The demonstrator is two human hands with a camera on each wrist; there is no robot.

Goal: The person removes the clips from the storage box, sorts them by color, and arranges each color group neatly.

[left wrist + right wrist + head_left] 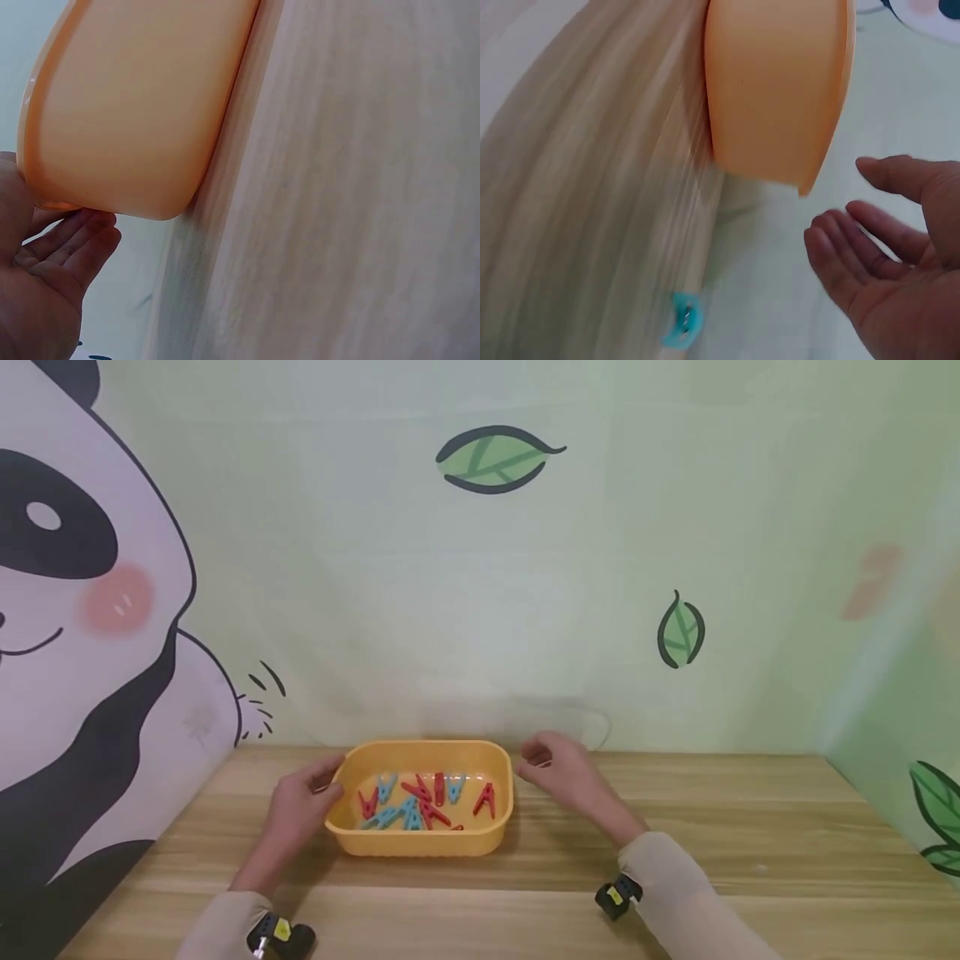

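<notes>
My left hand touches the 9 o'clock end of the yellow tub at my 11 (can't tell if it's gripping), red and blue pegs already inside, colours mixed, my right hand loose, apart, off its 3 o'clock end, one blurred turquoise piece seemingly left outside.

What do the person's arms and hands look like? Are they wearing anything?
Both arms have long, plain, pale beige sleeves, the left sleeve and the right sleeve. The left hand and right hand are bare, with no gloves. By each wrist sits a small black gadget with a yellow patch.
</notes>
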